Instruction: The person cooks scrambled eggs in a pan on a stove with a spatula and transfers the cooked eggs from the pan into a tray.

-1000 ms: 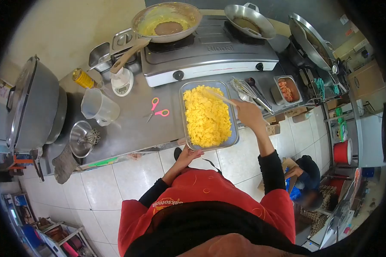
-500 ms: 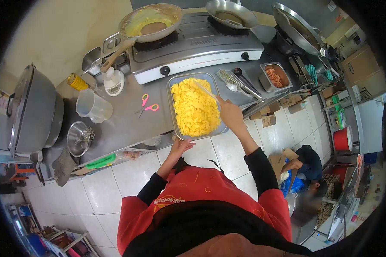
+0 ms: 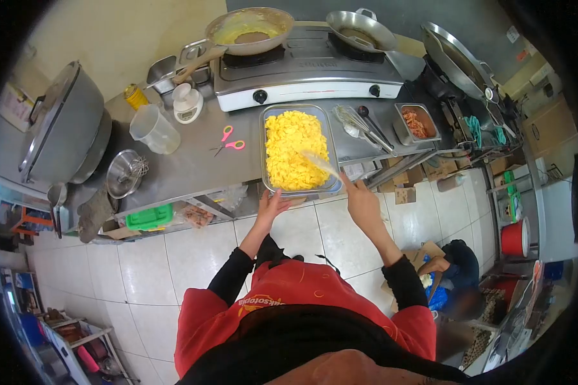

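Observation:
A clear rectangular tray [image 3: 334,147] full of chopped yellow scrambled egg [image 3: 295,144] sits at the counter's front edge. My right hand [image 3: 365,206] is closed round the handle of a pale spatula [image 3: 321,163]. Its blade rests on the egg, towards the tray's right side. At the tray's near left corner is my left hand [image 3: 271,208], fingers stretched out and touching the rim or just below it. Pink-handled scissors [image 3: 231,142] lie left of the tray. A whisk [image 3: 356,125] and a dark ladle [image 3: 372,122] lie to its right.
Behind the tray stands a two-burner stove [image 3: 308,70] carrying an egg-smeared pan [image 3: 249,32] and a metal wok [image 3: 361,31]. A measuring jug [image 3: 155,130], kitchen scale [image 3: 187,106] and steel bowl [image 3: 125,174] stand left. A meat container [image 3: 417,125] is right. Another person [image 3: 459,266] crouches at lower right.
My right hand has drawn the spatula from the far part of the egg towards the near right. My left hand stays at the near corner. The camera view has shifted slightly.

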`<state>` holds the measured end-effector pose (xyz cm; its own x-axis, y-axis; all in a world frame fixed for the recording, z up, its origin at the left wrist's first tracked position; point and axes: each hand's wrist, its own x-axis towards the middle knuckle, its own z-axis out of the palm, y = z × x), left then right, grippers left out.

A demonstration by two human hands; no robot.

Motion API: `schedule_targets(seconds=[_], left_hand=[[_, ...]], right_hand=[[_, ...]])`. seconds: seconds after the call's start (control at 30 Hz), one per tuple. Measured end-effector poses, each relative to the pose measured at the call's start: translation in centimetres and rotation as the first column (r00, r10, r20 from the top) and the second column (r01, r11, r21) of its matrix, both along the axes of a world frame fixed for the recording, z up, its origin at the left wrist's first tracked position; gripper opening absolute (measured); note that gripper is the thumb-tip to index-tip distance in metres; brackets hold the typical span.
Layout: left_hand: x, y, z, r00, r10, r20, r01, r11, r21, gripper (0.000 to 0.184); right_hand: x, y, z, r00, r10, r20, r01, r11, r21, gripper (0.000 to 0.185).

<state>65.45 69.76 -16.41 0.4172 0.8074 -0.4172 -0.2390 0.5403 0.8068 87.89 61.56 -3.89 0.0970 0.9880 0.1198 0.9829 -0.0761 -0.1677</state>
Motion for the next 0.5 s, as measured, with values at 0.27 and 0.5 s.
schedule_targets(seconds=[0.27,0.5], left_hand=[[0.8,-0.2,-1.0,0.991,0.094,0.096,-0.096,0.995,0.025,0.065],[0.7,-0.4,0.2,0.975,0.13,0.181,-0.126,0.991,-0.036,0.045]], right_hand=[[1.4,1.0,-6.4,0.956,-0.05,-0.288,0.106,0.978,0.18,0.052],[1.5,0.6,-6.2,0.957,-0.025,-0.29,0.103,0.961,0.257,0.051]])
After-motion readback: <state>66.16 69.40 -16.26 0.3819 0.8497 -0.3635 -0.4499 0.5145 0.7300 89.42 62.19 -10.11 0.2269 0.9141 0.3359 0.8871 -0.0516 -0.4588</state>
